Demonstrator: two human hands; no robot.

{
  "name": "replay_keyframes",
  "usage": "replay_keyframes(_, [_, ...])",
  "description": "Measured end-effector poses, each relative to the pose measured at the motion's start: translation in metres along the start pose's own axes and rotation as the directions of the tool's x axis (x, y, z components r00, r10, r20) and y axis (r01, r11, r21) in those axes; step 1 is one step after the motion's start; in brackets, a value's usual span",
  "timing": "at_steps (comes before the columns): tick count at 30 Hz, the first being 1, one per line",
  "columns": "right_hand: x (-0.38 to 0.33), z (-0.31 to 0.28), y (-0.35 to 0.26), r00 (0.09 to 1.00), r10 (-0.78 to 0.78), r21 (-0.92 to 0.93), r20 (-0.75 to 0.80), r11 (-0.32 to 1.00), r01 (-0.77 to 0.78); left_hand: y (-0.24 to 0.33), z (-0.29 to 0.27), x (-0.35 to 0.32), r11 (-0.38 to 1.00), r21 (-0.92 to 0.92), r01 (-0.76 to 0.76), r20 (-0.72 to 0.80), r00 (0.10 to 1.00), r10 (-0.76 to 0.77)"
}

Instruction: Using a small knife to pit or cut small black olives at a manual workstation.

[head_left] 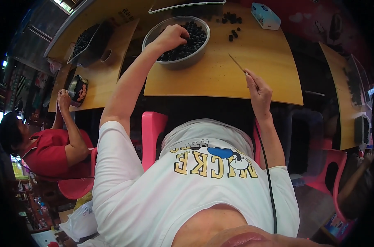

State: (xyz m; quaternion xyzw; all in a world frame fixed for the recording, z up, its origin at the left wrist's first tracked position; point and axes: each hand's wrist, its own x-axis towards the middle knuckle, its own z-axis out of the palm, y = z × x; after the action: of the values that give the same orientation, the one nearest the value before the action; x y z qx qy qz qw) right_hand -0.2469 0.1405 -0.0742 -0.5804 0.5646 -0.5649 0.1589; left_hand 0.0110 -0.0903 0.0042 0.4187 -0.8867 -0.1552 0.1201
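Left hand (174, 37): fingers bent onto dark round pieces (196, 35); cannot tell whether pinching.
Right hand (259, 88): pinching thin pointed tool (237, 63).
Bowl (185, 62): on desk (195, 82), holding pieces; others loose at right.

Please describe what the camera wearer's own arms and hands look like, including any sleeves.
The left hand and right hand are bare; no gloves or bracelets show. Loose, short white sleeves leave the forearms uncovered. A thin black cable runs over the white shirt beside the right arm.
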Motion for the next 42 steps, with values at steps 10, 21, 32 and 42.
replay_keyframes(10, [0.0,-0.003,-0.001,0.997,0.065,0.136,-0.031,0.989,-0.061,0.069,0.02,-0.055,0.082,-0.992,0.093,0.08,0.985,-0.153])
replay_keyframes(21, [-0.007,-0.003,-0.027,0.991,-0.134,0.128,0.022,0.983,0.13,0.118,0.09,-0.105,-0.708,-0.668,0.231,0.312,0.95,0.016])
replay_keyframes(32, [-0.009,-0.004,-0.043,0.815,-0.568,-0.226,0.114,0.784,0.578,0.122,0.096,-0.113,-0.535,-0.827,0.171,0.167,0.984,0.056])
replay_keyframes(42, [-0.01,-0.003,-0.041,0.813,-0.572,-0.241,0.111,0.778,0.58,0.125,0.098,-0.119,-0.57,-0.807,0.154,0.146,0.987,0.06])
